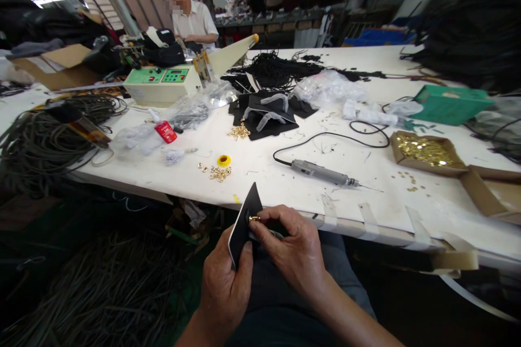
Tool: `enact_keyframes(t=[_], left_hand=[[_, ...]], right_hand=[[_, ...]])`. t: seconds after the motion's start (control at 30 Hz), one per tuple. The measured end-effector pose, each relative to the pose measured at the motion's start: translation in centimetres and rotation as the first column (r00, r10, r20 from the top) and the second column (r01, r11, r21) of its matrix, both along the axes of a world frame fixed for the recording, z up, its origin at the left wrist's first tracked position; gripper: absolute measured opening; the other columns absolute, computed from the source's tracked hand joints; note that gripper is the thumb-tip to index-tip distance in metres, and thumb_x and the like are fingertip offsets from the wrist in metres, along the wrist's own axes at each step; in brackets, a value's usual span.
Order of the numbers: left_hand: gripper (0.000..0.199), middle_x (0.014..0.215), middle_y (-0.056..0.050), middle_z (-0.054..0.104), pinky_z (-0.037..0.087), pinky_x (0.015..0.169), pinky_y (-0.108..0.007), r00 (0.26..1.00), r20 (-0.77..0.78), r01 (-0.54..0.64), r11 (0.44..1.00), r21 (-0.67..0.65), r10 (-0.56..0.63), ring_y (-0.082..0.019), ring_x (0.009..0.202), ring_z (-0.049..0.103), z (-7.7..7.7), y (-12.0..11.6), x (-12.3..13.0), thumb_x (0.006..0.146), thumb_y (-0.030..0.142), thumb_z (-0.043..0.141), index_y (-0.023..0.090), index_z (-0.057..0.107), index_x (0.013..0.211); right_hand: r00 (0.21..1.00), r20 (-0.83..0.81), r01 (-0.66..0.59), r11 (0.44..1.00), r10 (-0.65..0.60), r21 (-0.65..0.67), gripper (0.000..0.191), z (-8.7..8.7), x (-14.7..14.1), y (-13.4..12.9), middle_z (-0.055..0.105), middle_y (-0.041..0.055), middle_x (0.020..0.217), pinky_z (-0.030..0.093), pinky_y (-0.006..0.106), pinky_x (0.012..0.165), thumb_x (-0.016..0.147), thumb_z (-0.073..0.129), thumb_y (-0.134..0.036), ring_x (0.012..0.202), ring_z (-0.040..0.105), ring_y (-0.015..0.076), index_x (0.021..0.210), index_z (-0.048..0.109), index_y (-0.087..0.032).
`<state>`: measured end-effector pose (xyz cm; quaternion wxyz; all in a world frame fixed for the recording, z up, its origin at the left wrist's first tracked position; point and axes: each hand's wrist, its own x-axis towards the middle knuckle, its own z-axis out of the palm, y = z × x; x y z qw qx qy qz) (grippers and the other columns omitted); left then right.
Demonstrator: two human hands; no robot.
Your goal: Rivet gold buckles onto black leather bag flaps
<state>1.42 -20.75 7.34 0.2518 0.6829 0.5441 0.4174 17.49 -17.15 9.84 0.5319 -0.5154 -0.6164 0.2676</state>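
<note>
My left hand (226, 276) grips a black flat panel (243, 227) with a pale edge, its thumb pressed on the dark face. The panel is tilted up above my lap, just off the table's front edge. Between the thumb and index finger of my right hand (295, 246) is a small gold metal fitting (254, 218), held against the panel's face. Its exact shape is partly covered by the fingertips. On the table beyond lie loose gold fittings (220, 173) beside a yellow tape roll (223, 160).
A grey electric screwdriver (321, 172) with a black cord lies on the white table (260, 165). Stacked black panels (268, 119), a red bottle (165, 131), a box of gold discs (425, 150) and a green box (452, 104) stand around. A person (195, 21) sits behind a machine (163, 84).
</note>
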Motion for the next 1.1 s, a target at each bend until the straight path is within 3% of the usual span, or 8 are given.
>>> enact_keyframes(t=[0.23,0.5,0.6,0.77,0.83,0.87,1.0,1.1], left_hand=[[0.040,0.140,-0.009,0.070,0.055,0.106,-0.033,0.999,-0.034,-0.011,1.000,0.026,0.012,-0.025,0.126,0.069,0.0,0.0,0.1,0.102,0.021,0.057,0.024,0.063,0.141],[0.042,0.135,-0.007,0.072,0.056,0.104,-0.033,0.998,-0.058,-0.009,0.996,0.091,0.015,-0.024,0.125,0.070,0.0,-0.2,0.6,0.102,0.018,0.057,0.026,0.060,0.143],[0.045,0.136,-0.009,0.071,0.057,0.104,-0.035,0.997,-0.081,-0.007,0.989,0.149,0.019,-0.024,0.126,0.069,-0.5,-0.1,0.6,0.101,0.018,0.056,0.025,0.056,0.145],[0.053,0.147,-0.014,0.060,0.058,0.105,-0.042,0.992,-0.126,0.004,0.980,0.199,0.022,-0.029,0.134,0.063,-0.9,0.1,0.6,0.100,0.023,0.059,0.025,0.049,0.152],[0.060,0.151,-0.016,0.054,0.059,0.104,-0.043,0.981,-0.184,-0.019,0.975,0.222,0.061,-0.030,0.137,0.060,-0.9,0.1,1.0,0.098,0.026,0.062,0.025,0.045,0.156],[0.065,0.153,-0.017,0.052,0.059,0.103,-0.044,0.974,-0.216,-0.021,0.972,0.234,0.073,-0.031,0.138,0.059,-0.8,0.0,1.3,0.097,0.028,0.064,0.025,0.041,0.158],[0.087,0.156,-0.022,0.045,0.060,0.102,-0.051,0.942,-0.327,0.014,0.962,0.273,0.078,-0.037,0.141,0.055,-0.2,-0.4,2.7,0.089,0.036,0.071,0.020,0.030,0.164],[0.094,0.159,-0.022,0.043,0.057,0.105,-0.055,0.944,-0.329,0.066,0.966,0.251,0.021,-0.040,0.144,0.051,0.5,-0.2,3.1,0.084,0.036,0.074,0.021,0.030,0.165]], right_hand=[[0.996,-0.083,-0.046,0.990,0.035,-0.132,0.012,0.6,0.2,0.2,0.076,-0.0013,0.077,0.050,0.029,0.071,0.089,0.079,-0.025,0.072,0.070,0.0168,0.080,0.072,-0.022],[0.998,-0.056,-0.031,0.999,0.033,0.032,0.011,0.5,-0.1,-0.2,0.078,-0.0013,0.080,0.052,0.033,0.080,0.092,0.075,-0.019,0.076,0.072,0.0174,0.082,0.075,-0.024],[0.998,-0.052,-0.027,0.997,0.031,0.071,0.008,0.3,-0.2,-0.6,0.080,0.0012,0.091,0.053,0.037,0.089,0.089,0.077,-0.018,0.087,0.074,0.0206,0.093,0.079,-0.025],[0.988,-0.044,-0.142,0.987,0.145,0.071,0.060,0.2,0.0,-1.2,0.077,0.0085,0.117,0.055,0.042,0.098,0.066,0.096,-0.031,0.110,0.071,0.0286,0.121,0.075,-0.023],[0.987,-0.046,-0.153,0.988,0.155,0.031,0.071,0.4,0.0,-1.3,0.075,0.0086,0.119,0.055,0.042,0.099,0.057,0.099,-0.033,0.111,0.069,0.0299,0.122,0.073,-0.023],[0.988,-0.060,-0.142,0.990,0.141,-0.010,0.067,0.5,0.0,-1.4,0.075,0.0078,0.118,0.055,0.042,0.098,0.058,0.098,-0.032,0.110,0.069,0.0295,0.120,0.074,-0.023],[0.965,-0.261,-0.104,0.963,0.038,-0.247,0.020,0.9,0.2,-1.4,0.076,0.0037,0.093,0.056,0.032,0.080,0.086,0.077,-0.035,0.086,0.069,0.0217,0.100,0.076,-0.021],[0.889,-0.458,-0.181,0.908,-0.013,-0.377,0.029,0.9,1.2,-1.0,0.073,0.0028,0.082,0.054,0.028,0.067,0.093,0.070,-0.046,0.073,0.065,0.0188,0.092,0.075,-0.018]])
